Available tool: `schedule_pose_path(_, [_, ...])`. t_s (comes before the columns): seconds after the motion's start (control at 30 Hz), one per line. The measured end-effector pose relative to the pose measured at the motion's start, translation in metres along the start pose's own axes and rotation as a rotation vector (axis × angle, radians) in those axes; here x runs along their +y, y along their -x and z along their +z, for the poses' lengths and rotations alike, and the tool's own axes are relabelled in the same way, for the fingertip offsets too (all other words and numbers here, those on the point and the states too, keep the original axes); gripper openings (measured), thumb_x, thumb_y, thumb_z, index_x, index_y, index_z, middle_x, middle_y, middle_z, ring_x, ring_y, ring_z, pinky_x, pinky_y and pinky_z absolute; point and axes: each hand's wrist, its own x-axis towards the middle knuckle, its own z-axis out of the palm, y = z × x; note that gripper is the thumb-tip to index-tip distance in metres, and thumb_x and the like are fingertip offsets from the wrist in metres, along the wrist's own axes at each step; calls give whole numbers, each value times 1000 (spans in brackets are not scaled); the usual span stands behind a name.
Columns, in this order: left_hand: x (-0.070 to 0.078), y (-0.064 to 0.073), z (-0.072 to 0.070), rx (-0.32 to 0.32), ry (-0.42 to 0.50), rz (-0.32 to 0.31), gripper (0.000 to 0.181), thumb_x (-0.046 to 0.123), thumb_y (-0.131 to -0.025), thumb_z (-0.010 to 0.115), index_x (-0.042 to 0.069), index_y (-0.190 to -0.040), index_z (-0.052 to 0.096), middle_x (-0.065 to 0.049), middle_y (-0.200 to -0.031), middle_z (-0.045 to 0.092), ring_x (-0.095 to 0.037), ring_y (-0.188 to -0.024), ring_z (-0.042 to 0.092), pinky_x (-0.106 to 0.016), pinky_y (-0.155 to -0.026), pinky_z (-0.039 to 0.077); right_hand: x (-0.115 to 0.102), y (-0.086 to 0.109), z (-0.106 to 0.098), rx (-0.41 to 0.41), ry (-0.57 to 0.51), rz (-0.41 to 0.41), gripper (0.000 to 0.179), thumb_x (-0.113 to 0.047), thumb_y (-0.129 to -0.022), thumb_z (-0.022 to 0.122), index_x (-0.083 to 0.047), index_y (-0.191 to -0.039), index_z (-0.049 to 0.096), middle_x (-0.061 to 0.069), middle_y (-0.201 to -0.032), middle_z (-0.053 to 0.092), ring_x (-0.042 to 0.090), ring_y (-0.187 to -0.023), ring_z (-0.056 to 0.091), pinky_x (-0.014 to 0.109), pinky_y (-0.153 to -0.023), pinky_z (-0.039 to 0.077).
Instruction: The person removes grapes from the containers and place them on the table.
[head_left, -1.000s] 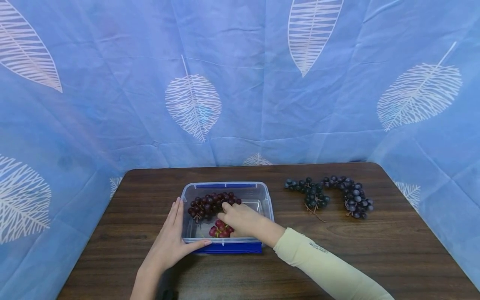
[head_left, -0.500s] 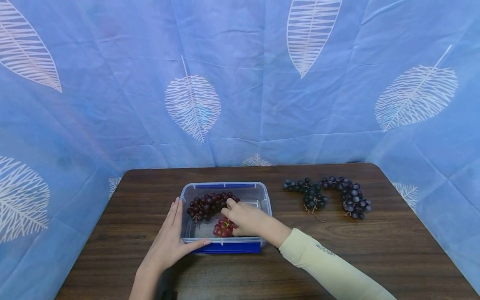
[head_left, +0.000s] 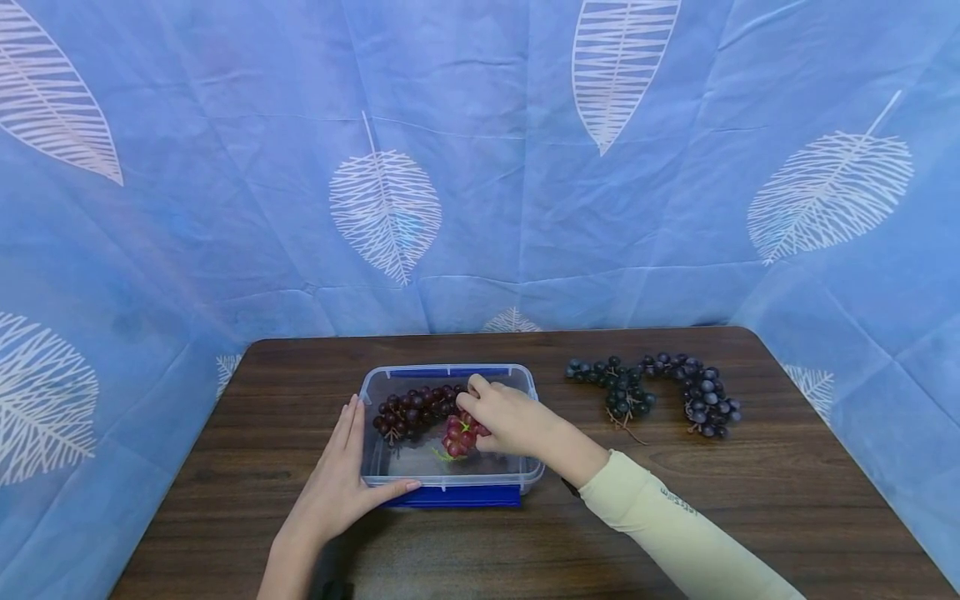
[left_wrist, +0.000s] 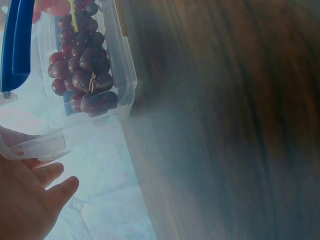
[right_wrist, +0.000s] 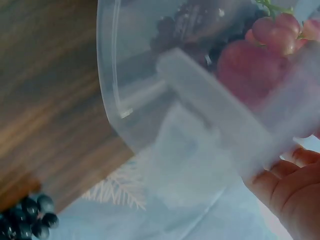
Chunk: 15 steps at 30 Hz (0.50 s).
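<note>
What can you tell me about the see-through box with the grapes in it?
The box looks like clear plastic, rectangular with rounded corners, with blue trim along its near and far rims. It sits open and upright on the brown wooden table. Inside lies a dark purple grape bunch. The left hand rests flat against its left side, thumb on the front edge. The right hand reaches in, holding a red grape bunch.

Your right hand [head_left: 510, 421] moved from near wall of clear box [head_left: 450, 482] toward far wall, carrying red grape bunch [head_left: 459, 435] with it, now raised beside dark bunch [head_left: 411, 410].
</note>
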Motion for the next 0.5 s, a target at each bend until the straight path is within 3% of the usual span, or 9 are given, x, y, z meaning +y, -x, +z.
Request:
schedule_pose_path(0.33, [1, 0, 0, 4, 1, 2, 139, 75, -80, 77, 3, -170, -1, -25, -176, 0, -50, -160, 8, -73, -121, 25, 5, 17, -28, 92, -28, -16, 38, -16, -92, 81, -4, -123, 61, 13, -113, 56, 14, -72, 52, 27, -61, 46])
schedule_pose_path(0.5, [0, 0, 0, 6, -11, 7, 139, 75, -80, 77, 3, -170, -1, -24, -176, 0, -50, -160, 8, -72, -121, 25, 8, 25, -39, 152, -5, -16, 46, -19, -92, 82, -3, -130, 62, 18, -125, 58, 18, -79, 57, 31, -66, 51])
